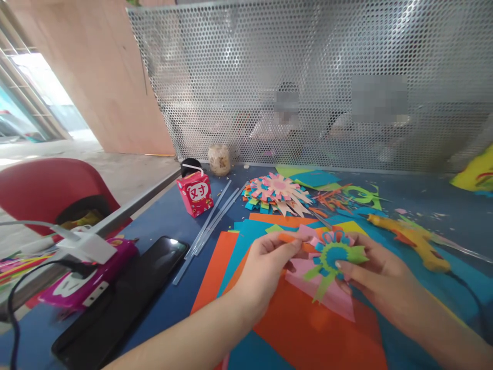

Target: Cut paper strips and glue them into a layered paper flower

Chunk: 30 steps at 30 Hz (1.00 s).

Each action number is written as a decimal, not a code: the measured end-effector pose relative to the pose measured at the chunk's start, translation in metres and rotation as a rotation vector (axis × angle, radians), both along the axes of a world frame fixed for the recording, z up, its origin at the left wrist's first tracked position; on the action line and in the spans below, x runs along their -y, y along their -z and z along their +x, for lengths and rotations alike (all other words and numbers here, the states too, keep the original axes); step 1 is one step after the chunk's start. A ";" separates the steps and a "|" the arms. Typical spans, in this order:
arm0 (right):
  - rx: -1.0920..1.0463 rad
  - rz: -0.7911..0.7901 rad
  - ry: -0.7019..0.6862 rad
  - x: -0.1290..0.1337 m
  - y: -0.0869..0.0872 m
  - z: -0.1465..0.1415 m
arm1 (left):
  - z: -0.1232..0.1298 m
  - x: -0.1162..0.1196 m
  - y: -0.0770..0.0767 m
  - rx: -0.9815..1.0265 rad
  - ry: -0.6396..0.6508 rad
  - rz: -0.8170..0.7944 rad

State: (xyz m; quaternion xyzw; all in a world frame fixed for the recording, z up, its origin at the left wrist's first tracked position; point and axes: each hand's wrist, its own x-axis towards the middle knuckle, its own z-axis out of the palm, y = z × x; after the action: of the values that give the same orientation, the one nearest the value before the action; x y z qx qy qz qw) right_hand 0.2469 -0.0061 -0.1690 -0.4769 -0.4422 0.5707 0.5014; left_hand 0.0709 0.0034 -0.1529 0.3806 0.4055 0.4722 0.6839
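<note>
In my right hand (pixel 379 270) is a layered paper rosette (pixel 336 258) with a blue centre, a green fringed ring and green tails. The thumb presses on its front and the fingers are behind it. My left hand (pixel 269 264) pinches a small orange paper strip (pixel 307 247) at the rosette's left edge; whether the strip touches the rosette I cannot tell. Beneath both hands lie a pink paper piece (pixel 323 290) and orange paper sheets (pixel 316 334). Several finished-looking paper rosettes (pixel 275 190) are stacked beyond my hands.
A yellow hot glue gun (pixel 412 239) lies at the right with its cord. Clear glue sticks (pixel 215 218), a red drink carton (pixel 195 194), a black phone (pixel 127 298) and a purple power strip (pixel 92 288) occupy the left. Behind stands a perforated metal screen (pixel 246 67).
</note>
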 end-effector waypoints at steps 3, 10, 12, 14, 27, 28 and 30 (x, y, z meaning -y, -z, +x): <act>0.020 0.021 -0.029 0.001 -0.002 0.000 | 0.001 -0.001 -0.002 -0.050 -0.022 0.030; 0.107 0.075 0.021 0.003 -0.005 -0.003 | 0.000 0.002 -0.003 -0.073 0.002 0.121; 0.149 0.103 0.051 0.004 -0.006 -0.004 | 0.000 0.002 -0.003 -0.060 0.008 0.130; 0.197 0.133 0.038 0.005 -0.006 -0.003 | 0.000 0.002 -0.003 -0.066 0.001 0.132; 1.040 1.347 0.043 0.008 0.002 0.024 | -0.009 0.001 0.003 0.012 -0.016 0.001; 1.088 1.455 -0.005 0.011 0.003 0.027 | -0.009 0.001 0.002 0.020 0.033 -0.036; 1.147 1.485 -0.037 0.021 0.005 0.029 | -0.009 0.002 0.000 0.046 0.145 -0.084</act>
State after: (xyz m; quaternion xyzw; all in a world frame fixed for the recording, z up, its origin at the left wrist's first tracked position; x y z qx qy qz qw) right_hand 0.2762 -0.0267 -0.1735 -0.2361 -0.8803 -0.1721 0.3738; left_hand 0.0619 0.0013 -0.1528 0.3689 0.3804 0.4124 0.7410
